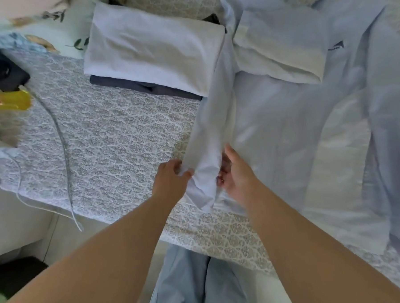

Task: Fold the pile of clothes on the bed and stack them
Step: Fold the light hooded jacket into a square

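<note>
A pale blue long-sleeved shirt (285,123) lies spread across the right half of the bed, with a small dark logo on its chest. Its left sleeve (212,118) runs down toward me. My left hand (172,176) pinches the cuff end of that sleeve from the left side. My right hand (235,172) holds the same cuff from the right, fingers curled against the cloth. A folded stack (152,47), white garment on top of a dark one, sits at the back middle of the bed.
The bed has a grey-and-white patterned cover (115,142). A grey cable (61,140) trails over its left edge. A black object (2,69) and a yellow object (8,101) lie at the far left. My legs in blue trousers (196,283) stand against the bed's near edge.
</note>
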